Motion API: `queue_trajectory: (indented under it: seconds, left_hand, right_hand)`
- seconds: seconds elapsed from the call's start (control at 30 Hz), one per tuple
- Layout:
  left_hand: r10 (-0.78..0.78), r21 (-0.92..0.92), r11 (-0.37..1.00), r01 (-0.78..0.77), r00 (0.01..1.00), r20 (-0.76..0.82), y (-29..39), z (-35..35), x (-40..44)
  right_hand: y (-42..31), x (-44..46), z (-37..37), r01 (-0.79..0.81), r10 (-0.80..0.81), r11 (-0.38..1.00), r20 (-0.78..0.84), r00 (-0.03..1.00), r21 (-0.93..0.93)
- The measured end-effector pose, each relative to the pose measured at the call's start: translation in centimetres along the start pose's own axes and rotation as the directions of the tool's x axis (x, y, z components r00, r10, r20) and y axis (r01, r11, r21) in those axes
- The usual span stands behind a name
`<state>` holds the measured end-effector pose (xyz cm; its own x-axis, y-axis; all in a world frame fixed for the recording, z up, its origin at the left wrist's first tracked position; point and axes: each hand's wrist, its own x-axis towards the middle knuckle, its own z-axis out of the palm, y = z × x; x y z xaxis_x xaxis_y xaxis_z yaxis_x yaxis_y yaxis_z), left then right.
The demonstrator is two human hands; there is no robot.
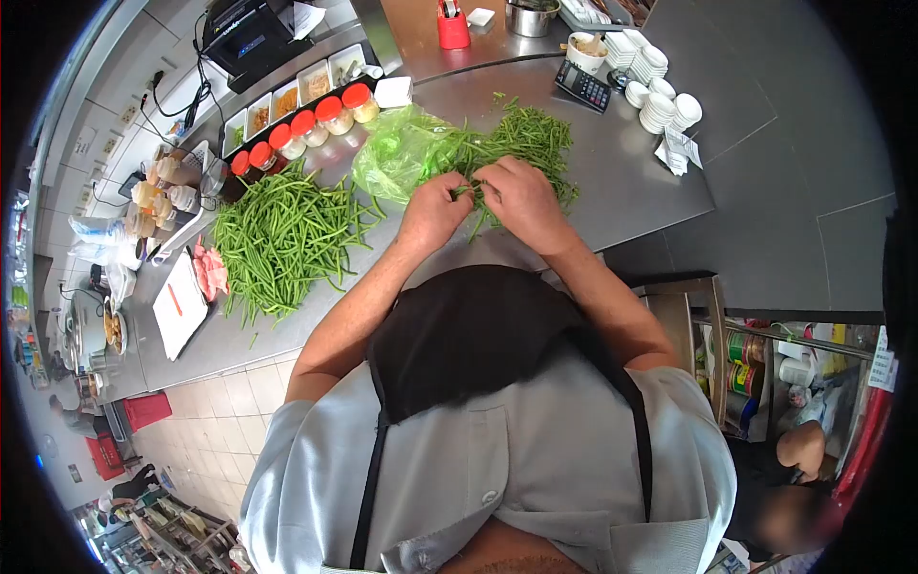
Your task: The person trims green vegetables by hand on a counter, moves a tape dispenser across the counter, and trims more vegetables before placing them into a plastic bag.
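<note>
Close together at the counter's edge, both my hands have their fingers closed in a pinch. My left hand [438, 206] grips a green bean, its end showing between thumb and forefinger. My right hand [521, 199] pinches at the same spot, with bits of green bean at its fingertips. Just beyond them lies a pile of green beans [537, 139], next to a crumpled green plastic bag [397, 158]. A larger heap of long green beans [287, 244] covers the counter to the left of my left hand.
Red-lidded jars [335, 117] and a rack of ingredient trays [287, 101] line the back of the steel counter [641, 191]. A calculator [581, 86] and stacked white dishes [660, 110] stand at right. A notepad [180, 304] lies at left. Another person [779, 478] is at lower right.
</note>
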<state>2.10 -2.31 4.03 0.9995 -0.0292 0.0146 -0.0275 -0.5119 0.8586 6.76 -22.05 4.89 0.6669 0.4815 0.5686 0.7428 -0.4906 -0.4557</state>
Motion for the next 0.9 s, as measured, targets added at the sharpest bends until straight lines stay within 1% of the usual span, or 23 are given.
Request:
queue_trajectory:
  seconds: [0.07, 0.1, 0.17, 0.2, 0.23, 0.27, 0.3, 0.37, 0.4, 0.5, 0.6, 0.7, 0.8, 0.9]
  left_hand:
    - [0.006, 0.086, 0.996, -0.005, 1.000, -0.006, 0.9, -0.1, -0.3]
    - [0.007, 0.130, 0.992, -0.006, 1.000, -0.011, 1.1, -0.2, -0.4]
    - [-0.033, 0.068, 0.997, 0.031, 0.999, 0.023, 1.2, -0.3, -0.5]
    - [-0.052, 0.037, 0.998, 0.050, 0.998, 0.042, 1.2, -0.2, -0.6]
    - [0.015, -0.070, 0.997, -0.015, 1.000, 0.003, 0.3, 0.3, -0.3]
    - [0.079, -0.172, 0.981, -0.085, 0.996, -0.043, -1.5, 1.2, 0.3]
    - [0.136, -0.270, 0.950, -0.157, 0.986, -0.093, -1.6, 1.4, 0.4]
    - [-0.091, -0.525, 0.850, 0.035, 0.993, -0.081, -2.1, 1.3, 0.6]
    - [-0.202, -0.637, 0.761, 0.124, 0.978, -0.051, -2.0, 1.0, 0.6]
    - [-0.244, -0.676, 0.724, 0.137, 0.968, -0.065, -1.9, 0.2, 0.5]
    - [-0.250, -0.706, 0.697, 0.126, 0.966, -0.074, -2.3, 0.5, 0.6]
    - [-0.260, -0.716, 0.684, 0.142, 0.964, -0.058, -2.2, 0.7, 0.4]
    - [-0.290, -0.735, 0.655, 0.175, 0.956, -0.031, -2.0, 0.7, 0.1]
    - [-0.296, -0.760, 0.616, 0.210, 0.955, 0.024, -2.3, 0.8, -0.1]
  right_hand:
    - [-0.1, -0.1, 0.3, 0.049, -0.047, 0.996, 0.031, 0.998, -0.074]
    - [-0.1, -0.1, 0.6, 0.020, -0.014, 0.996, 0.062, 0.998, -0.086]
    - [0.1, -0.5, 1.3, -0.038, 0.052, 0.993, 0.128, 0.990, -0.107]
    - [0.7, -0.8, 2.3, -0.316, 0.292, 0.933, 0.149, 0.945, 0.175]
    - [1.5, -0.7, 3.4, -0.546, 0.496, 0.722, 0.234, 0.837, 0.424]
    - [2.3, -0.9, 4.2, -0.692, 0.630, 0.396, 0.369, 0.683, 0.604]
    - [2.4, -1.1, 4.0, -0.653, 0.606, 0.465, 0.324, 0.727, 0.598]
    - [2.7, -1.7, 3.3, -0.563, 0.541, 0.594, 0.233, 0.808, 0.574]
    - [2.6, -2.0, 2.9, -0.580, 0.511, 0.560, 0.305, 0.804, 0.592]
    - [2.3, -2.3, 2.0, -0.737, 0.453, 0.451, 0.582, 0.675, 0.503]
    - [1.3, -2.9, 2.2, -0.743, 0.466, 0.373, 0.581, 0.667, 0.555]
    - [1.4, -3.1, 2.6, -0.717, 0.467, 0.451, 0.544, 0.697, 0.531]
    - [1.7, -3.5, 3.1, -0.645, 0.420, 0.540, 0.491, 0.763, 0.541]
    - [1.8, -3.8, 3.3, -0.604, 0.373, 0.613, 0.487, 0.790, 0.510]
